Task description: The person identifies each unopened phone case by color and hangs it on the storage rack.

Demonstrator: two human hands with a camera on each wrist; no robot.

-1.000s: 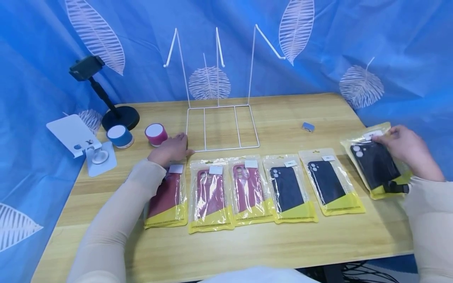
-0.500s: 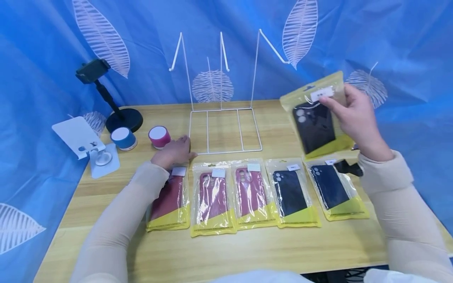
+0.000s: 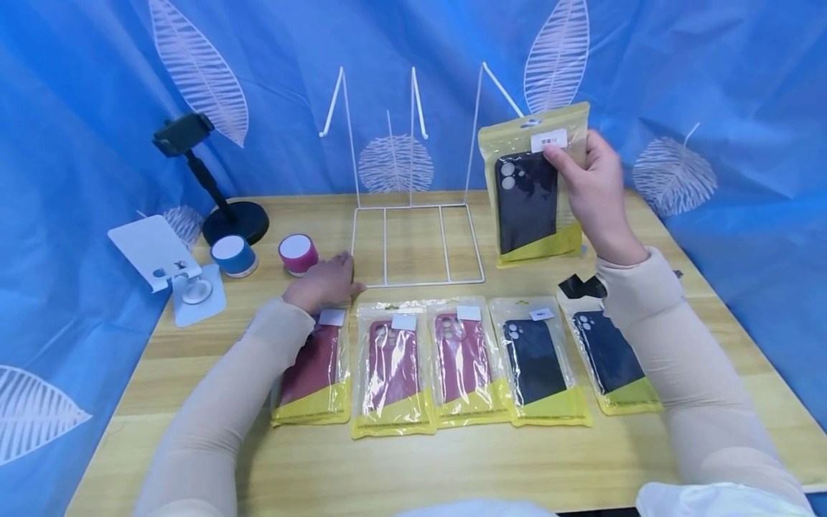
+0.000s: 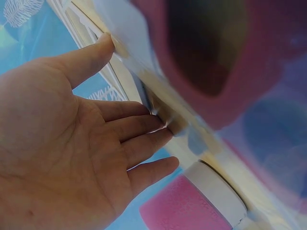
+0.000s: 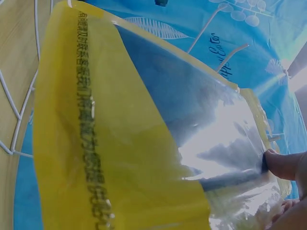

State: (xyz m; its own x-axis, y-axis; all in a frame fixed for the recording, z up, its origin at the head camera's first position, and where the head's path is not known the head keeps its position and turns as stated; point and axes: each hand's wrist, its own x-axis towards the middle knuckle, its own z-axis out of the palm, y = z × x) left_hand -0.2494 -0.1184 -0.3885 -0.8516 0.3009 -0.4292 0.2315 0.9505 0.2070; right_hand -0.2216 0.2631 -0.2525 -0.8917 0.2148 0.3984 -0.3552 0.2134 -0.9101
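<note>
My right hand [image 3: 601, 190] pinches the upper right side of a packaged black phone case [image 3: 526, 205], thumb on the front by its white label. The pouch hangs upright in the air near the right prong of a white wire rack [image 3: 433, 282]. In the right wrist view the pouch's yellow end [image 5: 120, 143] fills much of the frame. My left hand [image 3: 326, 281] rests with fingers extended at the top of a packaged dark red phone case [image 3: 316, 362], by the rack's front left corner. The left wrist view shows its open palm [image 4: 86, 134], thumb at the pouch edge.
In a row lie two packaged pink phone cases [image 3: 394, 366] and two packaged dark phone cases [image 3: 533, 359]. At left are a pink speaker-like cylinder [image 3: 298, 255], a blue one [image 3: 234, 256], a black phone holder [image 3: 235, 222] and a white folding stand [image 3: 200, 291].
My right hand has lifted the packaged black phone case off the table's right side and carried it left and up, toward the rack's right prong. My left hand stays in about the same place.
</note>
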